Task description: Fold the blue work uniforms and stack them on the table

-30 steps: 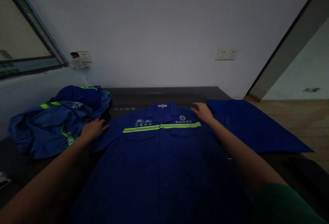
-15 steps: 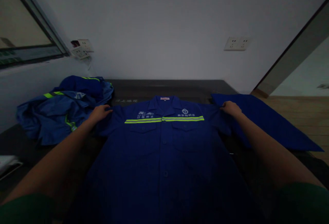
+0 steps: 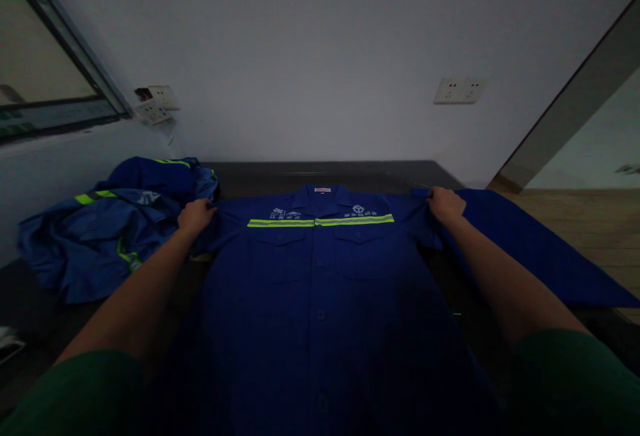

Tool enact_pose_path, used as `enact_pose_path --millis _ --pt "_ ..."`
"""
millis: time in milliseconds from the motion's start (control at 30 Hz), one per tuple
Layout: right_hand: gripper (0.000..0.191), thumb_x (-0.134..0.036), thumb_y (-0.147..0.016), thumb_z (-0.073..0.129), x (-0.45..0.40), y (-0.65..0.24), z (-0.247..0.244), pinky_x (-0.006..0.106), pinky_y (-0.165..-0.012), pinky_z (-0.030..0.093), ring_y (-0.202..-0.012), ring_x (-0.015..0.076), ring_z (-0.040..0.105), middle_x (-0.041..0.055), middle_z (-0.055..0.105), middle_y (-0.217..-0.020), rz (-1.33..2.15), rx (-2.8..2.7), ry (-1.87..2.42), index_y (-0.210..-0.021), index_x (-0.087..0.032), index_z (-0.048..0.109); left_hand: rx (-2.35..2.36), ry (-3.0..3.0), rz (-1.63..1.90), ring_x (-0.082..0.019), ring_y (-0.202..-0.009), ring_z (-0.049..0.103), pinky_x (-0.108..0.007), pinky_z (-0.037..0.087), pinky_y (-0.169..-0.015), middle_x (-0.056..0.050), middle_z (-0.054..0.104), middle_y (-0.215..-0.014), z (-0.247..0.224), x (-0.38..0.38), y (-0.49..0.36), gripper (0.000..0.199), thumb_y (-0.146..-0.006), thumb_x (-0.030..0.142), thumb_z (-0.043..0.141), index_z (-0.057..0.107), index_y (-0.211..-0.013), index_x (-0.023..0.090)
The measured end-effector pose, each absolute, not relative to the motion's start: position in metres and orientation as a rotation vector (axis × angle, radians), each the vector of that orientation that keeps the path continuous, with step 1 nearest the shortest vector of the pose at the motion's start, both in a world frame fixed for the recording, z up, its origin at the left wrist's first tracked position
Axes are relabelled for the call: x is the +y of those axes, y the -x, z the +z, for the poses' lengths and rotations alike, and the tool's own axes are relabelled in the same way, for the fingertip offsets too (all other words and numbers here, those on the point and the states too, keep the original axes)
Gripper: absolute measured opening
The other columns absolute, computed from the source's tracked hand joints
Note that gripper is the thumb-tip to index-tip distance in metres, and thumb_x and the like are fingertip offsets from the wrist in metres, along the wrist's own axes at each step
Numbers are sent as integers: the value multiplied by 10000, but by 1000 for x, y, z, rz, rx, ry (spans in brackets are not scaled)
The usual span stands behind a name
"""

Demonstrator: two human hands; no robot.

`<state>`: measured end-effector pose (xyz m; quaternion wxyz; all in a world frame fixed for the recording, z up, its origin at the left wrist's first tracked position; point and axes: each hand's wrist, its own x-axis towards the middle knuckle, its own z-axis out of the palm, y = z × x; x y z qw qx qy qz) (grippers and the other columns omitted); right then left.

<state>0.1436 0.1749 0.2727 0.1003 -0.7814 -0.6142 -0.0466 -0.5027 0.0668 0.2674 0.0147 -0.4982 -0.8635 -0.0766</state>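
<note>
A dark blue short-sleeved work shirt (image 3: 280, 276) lies spread front side up, collar pointing at the wall. It has a yellow-green reflective strip across the chest, white printed logos above two flap pockets, and buttons down the middle. My left hand (image 3: 196, 216) pinches the sleeve on the left side. On the opposite side, my right hand (image 3: 446, 206) grips the other sleeve, so the shirt is stretched out between them. Its lower part fades into deep shadow near me.
Crumpled blue work clothes (image 3: 110, 229) with reflective strips are heaped at the left. A flat blue cloth (image 3: 530, 243) lies at the right under my forearm. Behind the dark table (image 3: 350, 169) stands a wall with sockets (image 3: 459, 91). A whitish object (image 3: 9, 343) sits at the far left edge.
Both hands keep hold of the sleeves. The shirt's collar and chest strip appear slightly farther away, its sleeves a little drawn in. The view has also shifted slightly.
</note>
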Motion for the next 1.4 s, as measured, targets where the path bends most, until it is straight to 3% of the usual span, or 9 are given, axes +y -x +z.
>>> enact_pose_path --millis 200,333,500,667,833,1000,1133,1267,1400 --pt "393 -209 -961 344 150 -117 262 547 -1005 363 -1280 364 425 237 534 -1298 -286 -2090 2094 -1267 -115 572 -2356 1730 -133 -351 -1254 447 -564 294 -1053 -169 555 -1292 262 54 469 383 -899 188 467 564 -1267 143" --pt "476 -400 -965 384 137 -68 246 457 -1037 383 -1277 304 438 134 465 -1419 -123 -2285 1927 -1398 -216 461 -2230 2031 -106 -306 -1323 399 -555 229 -1104 -72 506 -1408 242 69 417 398 -949 362 421 547 -1318 281" --pt "656 -663 -918 252 127 -43 216 750 -1012 194 -1421 421 171 70 172 -1594 282 -2404 2036 -1504 -368 233 -2345 2224 -62 -351 -1441 191 -642 206 -1085 -46 228 -1580 205 72 380 591 -947 575 258 282 -1493 349" --pt "700 -742 -873 203 134 -56 206 764 -1022 100 -1443 416 54 33 77 -1612 316 -2405 2052 -1500 -434 164 -2356 2193 -101 -325 -1459 138 -640 162 -1105 -22 178 -1591 199 68 381 615 -938 604 214 226 -1505 367" --pt "709 -745 -872 186 146 -58 208 750 -1033 107 -1444 408 74 38 77 -1612 286 -2398 2058 -1503 -421 169 -2344 2193 -153 -315 -1455 166 -633 177 -1104 -18 217 -1583 203 80 377 580 -944 567 253 267 -1491 375" --pt "656 -676 -914 202 137 -51 216 747 -1036 110 -1445 391 98 35 122 -1606 182 -2389 2043 -1505 -390 204 -2139 2035 -479 -257 -1367 368 -522 168 -1158 -104 465 -1445 219 70 359 459 -955 314 333 498 -1373 222" --pt "596 -495 -950 330 104 -44 238 630 -1122 132 -1442 334 163 107 262 -1563 86 -2200 1818 -1475 -214 343 -2009 2142 -725 -226 -1265 482 -427 260 -1146 -77 580 -1306 252 21 354 381 -913 238 392 590 -1238 218" --pt "396 -386 -895 436 29 -73 270 394 -1081 385 -1234 257 514 107 586 -1310 353 -2154 1541 -1201 -210 617 -2335 2353 -1046 -216 -963 657 -344 504 -892 -67 668 -1106 293 -75 370 378 -886 353 425 565 -1201 199" --pt "271 -531 -772 591 -97 -147 276 427 -809 567 -901 309 662 82 711 -953 972 -2055 1510 -875 -319 726 -2686 2180 -1011 -161 -637 609 -266 494 -604 3 644 -778 306 -200 385 393 -865 527 436 596 -1000 194"
